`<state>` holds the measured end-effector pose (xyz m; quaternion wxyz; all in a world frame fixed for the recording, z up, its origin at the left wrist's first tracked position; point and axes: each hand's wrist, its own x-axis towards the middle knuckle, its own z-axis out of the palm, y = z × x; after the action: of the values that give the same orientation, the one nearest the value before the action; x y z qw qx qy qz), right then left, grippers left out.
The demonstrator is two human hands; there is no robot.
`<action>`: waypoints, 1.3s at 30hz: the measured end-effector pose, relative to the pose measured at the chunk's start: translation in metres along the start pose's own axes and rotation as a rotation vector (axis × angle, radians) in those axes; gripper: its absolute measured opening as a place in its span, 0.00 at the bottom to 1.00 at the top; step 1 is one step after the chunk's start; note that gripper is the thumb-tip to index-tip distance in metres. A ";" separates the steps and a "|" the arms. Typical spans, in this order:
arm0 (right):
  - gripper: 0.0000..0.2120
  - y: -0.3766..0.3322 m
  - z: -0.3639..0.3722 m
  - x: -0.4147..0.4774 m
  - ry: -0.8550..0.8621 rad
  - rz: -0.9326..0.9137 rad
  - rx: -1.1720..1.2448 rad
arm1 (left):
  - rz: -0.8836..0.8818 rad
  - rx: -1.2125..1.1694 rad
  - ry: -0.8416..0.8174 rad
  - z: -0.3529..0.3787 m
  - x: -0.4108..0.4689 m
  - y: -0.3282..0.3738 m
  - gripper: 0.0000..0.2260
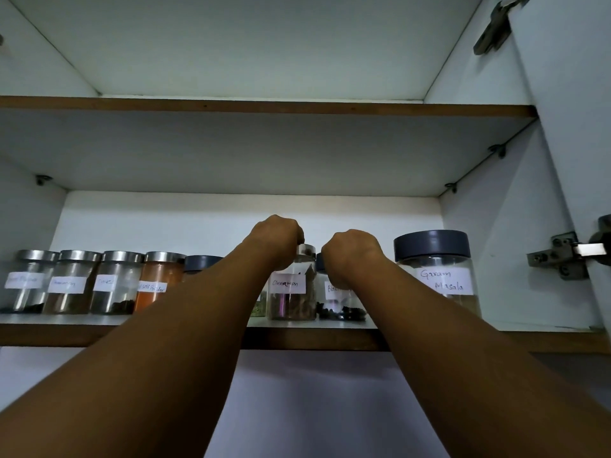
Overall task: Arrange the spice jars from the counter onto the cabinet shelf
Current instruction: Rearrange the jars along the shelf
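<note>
- Steel lid (307, 250) of the upright glass cinnamon jar (291, 292) is pinched by the left hand (276, 239).
- Dark-lidded clear jar (332, 294) just beside is clasped by the right hand (350, 256).

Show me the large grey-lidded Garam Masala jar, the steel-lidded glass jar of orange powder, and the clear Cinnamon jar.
Large grey-lidded Garam Masala jar (443, 281): head view, on its white label.
Steel-lidded glass jar of orange powder (157, 271): head view, on the glass body.
Clear Cinnamon jar (286, 283): head view, on its label.

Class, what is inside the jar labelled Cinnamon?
Brown pieces lie low in the Cinnamon jar; its label and the left hand hide the upper part.
</note>
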<state>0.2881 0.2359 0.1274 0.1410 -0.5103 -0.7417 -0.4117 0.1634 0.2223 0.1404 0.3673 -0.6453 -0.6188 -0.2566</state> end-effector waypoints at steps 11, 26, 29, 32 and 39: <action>0.03 -0.002 0.013 0.041 -0.269 0.026 0.061 | -0.015 0.004 -0.022 0.039 0.026 -0.014 0.09; 0.09 0.000 0.030 0.035 -0.126 0.003 0.108 | 0.017 0.230 -0.186 0.040 0.027 -0.011 0.12; 0.03 -0.001 0.029 0.030 -0.146 -0.007 0.160 | 0.015 0.236 -0.205 0.044 0.026 -0.011 0.15; 0.16 -0.001 0.029 0.028 -0.174 0.015 0.177 | 0.016 0.181 -0.223 0.047 0.024 -0.014 0.18; 0.16 0.003 0.038 0.033 -0.172 0.043 0.116 | 0.071 0.012 -0.248 0.049 0.018 -0.017 0.25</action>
<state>0.2842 0.2862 0.1257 0.1149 -0.5505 -0.7627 -0.3195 0.1424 0.2715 0.1278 0.3007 -0.6914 -0.6377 -0.1578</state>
